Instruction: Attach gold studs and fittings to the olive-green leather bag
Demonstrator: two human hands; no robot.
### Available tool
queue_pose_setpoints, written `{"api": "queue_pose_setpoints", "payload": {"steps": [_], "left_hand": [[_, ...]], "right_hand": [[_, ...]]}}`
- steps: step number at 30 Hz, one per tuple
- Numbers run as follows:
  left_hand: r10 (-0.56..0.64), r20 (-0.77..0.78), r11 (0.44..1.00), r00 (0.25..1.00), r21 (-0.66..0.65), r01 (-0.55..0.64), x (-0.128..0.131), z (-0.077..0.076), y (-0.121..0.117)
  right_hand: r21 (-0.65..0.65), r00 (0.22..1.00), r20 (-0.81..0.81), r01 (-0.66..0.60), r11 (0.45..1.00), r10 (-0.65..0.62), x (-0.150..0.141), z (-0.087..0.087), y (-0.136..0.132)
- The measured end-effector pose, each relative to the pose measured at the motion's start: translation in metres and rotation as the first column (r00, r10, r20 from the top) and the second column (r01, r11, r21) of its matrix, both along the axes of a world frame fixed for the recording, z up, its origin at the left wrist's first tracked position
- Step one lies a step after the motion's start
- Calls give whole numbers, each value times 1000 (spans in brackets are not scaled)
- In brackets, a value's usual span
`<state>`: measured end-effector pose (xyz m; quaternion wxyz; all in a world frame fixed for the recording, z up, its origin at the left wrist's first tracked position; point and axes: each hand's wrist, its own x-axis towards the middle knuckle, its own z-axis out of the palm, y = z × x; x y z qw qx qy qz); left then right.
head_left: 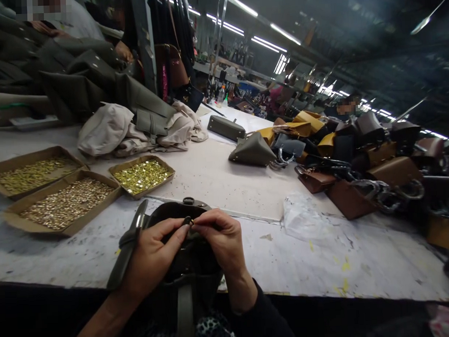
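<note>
Both the left hand (150,259) and right hand (221,237) pinched a small fitting (187,221) at the mouth of the dark bag (187,258) on the surface's (247,187) near edge; such a fingertip grip could probably slip, dropping it inside.

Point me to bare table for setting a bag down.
Bare table between the tray of gold bits and the grey bag; more in front of the plastic bag. Crowded: the bag pile right, trays left.

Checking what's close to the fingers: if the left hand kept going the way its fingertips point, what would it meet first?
Probably the right hand's fingertips; the left hand points at them over the dark bag.
</note>
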<state>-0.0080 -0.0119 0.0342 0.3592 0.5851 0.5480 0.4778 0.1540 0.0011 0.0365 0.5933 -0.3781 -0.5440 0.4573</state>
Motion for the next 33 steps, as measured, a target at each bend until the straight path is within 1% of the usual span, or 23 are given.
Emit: {"api": "queue_pose_setpoints", "payload": {"steps": [3, 8, 11, 20, 25, 29, 31, 33], "left_hand": [[-15, -13, 1000, 1000, 24, 16, 1, 1, 1], [-24, -37, 998, 999, 57, 26, 2, 1, 2], [-25, -36, 997, 999, 74, 28, 2, 1, 2], [-21, -29, 993, 999, 114, 24, 3, 1, 1], [-26, -53, 988, 998, 154, 34, 3, 0, 1], [6, -129, 966, 992, 257, 28, 2, -5, 1], [52, -197, 939, 979, 342, 19, 2, -9, 1], [86, -283, 901, 955, 430, 46, 2, -11, 1]], "right_hand": [[-26, 998, -50, -34, 999, 33, 2, 1, 3], [-102, 991, -118, -77, 992, 65, 1, -4, 5], [-138, 988, -136, -93, 986, 74, 1, -4, 5], [-137, 990, -117, -94, 986, 79, 0, -4, 5], [-140, 988, -129, -102, 985, 84, 0, -4, 5], [-132, 988, -131, -104, 986, 87, 0, -4, 5], [-123, 988, -135, -97, 988, 80, -1, -6, 5], [-103, 988, -140, -82, 991, 67, -1, -7, 5]]}}
